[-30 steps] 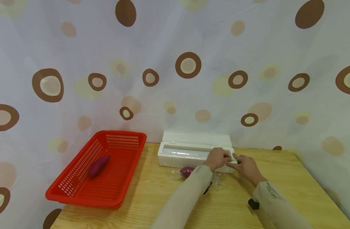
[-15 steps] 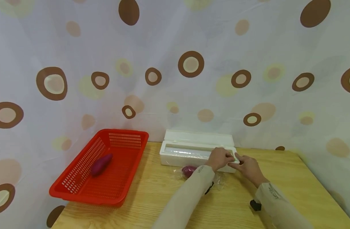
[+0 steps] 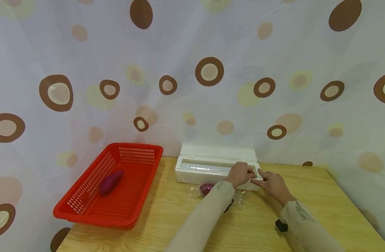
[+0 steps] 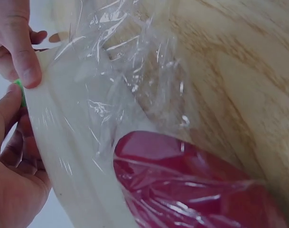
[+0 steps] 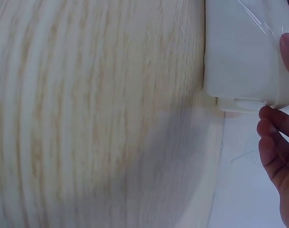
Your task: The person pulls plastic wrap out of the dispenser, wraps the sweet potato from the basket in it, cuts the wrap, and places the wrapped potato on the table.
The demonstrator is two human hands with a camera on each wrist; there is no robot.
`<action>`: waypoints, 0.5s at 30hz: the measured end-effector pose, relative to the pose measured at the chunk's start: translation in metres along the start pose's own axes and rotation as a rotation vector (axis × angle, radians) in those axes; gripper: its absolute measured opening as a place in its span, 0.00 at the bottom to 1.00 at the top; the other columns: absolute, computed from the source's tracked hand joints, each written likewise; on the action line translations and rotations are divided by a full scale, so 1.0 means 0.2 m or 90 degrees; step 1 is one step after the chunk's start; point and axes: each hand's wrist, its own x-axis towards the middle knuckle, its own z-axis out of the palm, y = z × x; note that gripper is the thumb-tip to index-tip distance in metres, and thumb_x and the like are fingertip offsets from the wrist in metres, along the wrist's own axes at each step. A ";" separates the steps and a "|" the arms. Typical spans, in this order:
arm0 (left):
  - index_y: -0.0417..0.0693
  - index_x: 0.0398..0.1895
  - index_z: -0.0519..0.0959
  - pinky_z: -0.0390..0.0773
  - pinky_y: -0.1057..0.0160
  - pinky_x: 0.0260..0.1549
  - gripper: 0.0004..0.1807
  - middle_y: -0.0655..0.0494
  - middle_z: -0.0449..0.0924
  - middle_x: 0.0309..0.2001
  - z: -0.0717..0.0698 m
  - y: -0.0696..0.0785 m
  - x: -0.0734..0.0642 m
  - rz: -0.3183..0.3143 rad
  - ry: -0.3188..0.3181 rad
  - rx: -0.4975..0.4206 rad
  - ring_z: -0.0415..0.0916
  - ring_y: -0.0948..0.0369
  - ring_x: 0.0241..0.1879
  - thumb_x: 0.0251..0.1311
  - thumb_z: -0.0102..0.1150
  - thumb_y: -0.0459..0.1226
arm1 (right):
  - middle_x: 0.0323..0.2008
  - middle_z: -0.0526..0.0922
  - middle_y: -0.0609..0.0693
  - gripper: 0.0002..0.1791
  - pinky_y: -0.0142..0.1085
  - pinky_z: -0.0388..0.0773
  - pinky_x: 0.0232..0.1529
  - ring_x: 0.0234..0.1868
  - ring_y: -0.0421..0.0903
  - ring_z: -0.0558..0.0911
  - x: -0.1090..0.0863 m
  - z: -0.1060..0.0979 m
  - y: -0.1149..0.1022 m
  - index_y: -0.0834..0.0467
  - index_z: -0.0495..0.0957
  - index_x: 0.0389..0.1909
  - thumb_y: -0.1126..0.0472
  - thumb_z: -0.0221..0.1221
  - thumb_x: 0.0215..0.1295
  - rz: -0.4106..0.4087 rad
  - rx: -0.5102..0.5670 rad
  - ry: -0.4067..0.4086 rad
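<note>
Where the table (image 3: 324,189) meets the patterned sheet (image 3: 186,42): its back edge and back right corner show; its front edge is cut off.
Basket: the red basket (image 3: 94,221) stands by the table's left edge, longer sides running front to back.
Box: the white box (image 3: 192,176) lies along the table's back edge, long axis left to right, lid (image 3: 217,151) tipped up behind; I hide part of the clear roll (image 3: 205,167) inside.
Right hand: my right hand (image 3: 273,186) grips the box's right front corner, cut off in the right wrist view.
Left hand: my left hand (image 3: 241,174) pinches a green piece (image 4: 19,87) at the box's right end.
Loose vegetable: the purple one (image 3: 111,182) in the basket slants, thinner end toward the back right.
Wrapped vegetable: the film-covered one (image 4: 182,180) lies just before the box, slanting across its length, rounded end toward it; my left sleeve (image 3: 205,217) hides the rest.
Green piece: mostly behind my fingertips, its shape unclear.
</note>
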 end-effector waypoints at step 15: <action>0.60 0.38 0.87 0.74 0.75 0.35 0.11 0.71 0.83 0.38 -0.16 -0.15 -0.12 -0.021 -0.045 0.065 0.77 0.74 0.33 0.62 0.56 0.48 | 0.21 0.71 0.46 0.40 0.36 0.70 0.27 0.25 0.41 0.71 0.01 0.01 0.02 0.69 0.68 0.60 0.41 0.61 0.58 0.083 0.029 -0.055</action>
